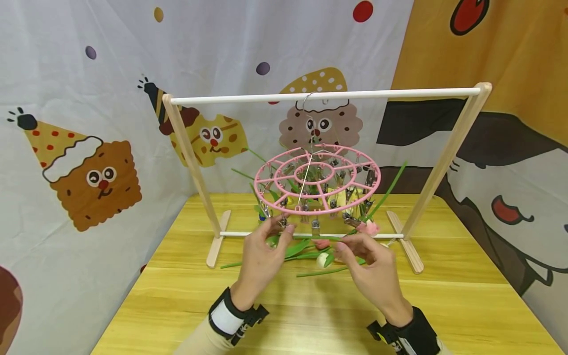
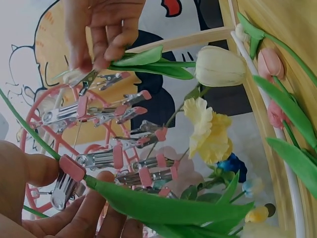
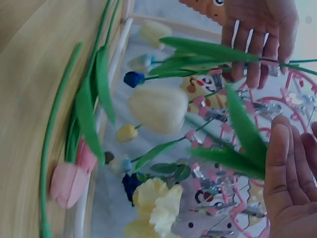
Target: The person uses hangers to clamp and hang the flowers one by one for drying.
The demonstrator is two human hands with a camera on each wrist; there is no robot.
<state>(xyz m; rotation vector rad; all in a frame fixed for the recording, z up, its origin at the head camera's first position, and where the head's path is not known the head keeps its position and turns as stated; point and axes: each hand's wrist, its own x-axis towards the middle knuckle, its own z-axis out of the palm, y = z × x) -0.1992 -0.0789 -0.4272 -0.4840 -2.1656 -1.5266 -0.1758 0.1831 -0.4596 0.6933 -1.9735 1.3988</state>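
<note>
A pink round clip hanger (image 1: 317, 180) hangs by a wire hook from the white rod (image 1: 324, 95) of a wooden rack. My left hand (image 1: 286, 229) (image 2: 74, 182) pinches a metal clip (image 2: 67, 179) at the hanger's near rim, with a green stem (image 2: 148, 203) running through it. My right hand (image 1: 345, 245) (image 2: 96, 60) pinches the leafy stem of a cream-white tulip (image 1: 322, 260) (image 2: 220, 65) (image 3: 158, 106) just below the rim. In the right wrist view my right hand (image 3: 290, 171) lies against a green leaf (image 3: 242, 134), and my left hand (image 3: 257, 42) is above it.
Pink tulips (image 1: 368, 228) (image 3: 69, 178), a yellow flower (image 2: 210, 131) and a blue one (image 3: 133, 78) lie or hang around the rack's base rail (image 1: 310, 235). The rack stands on a yellow wooden table (image 1: 310, 305). Cartoon-printed cloth (image 1: 88, 167) closes off the back and sides.
</note>
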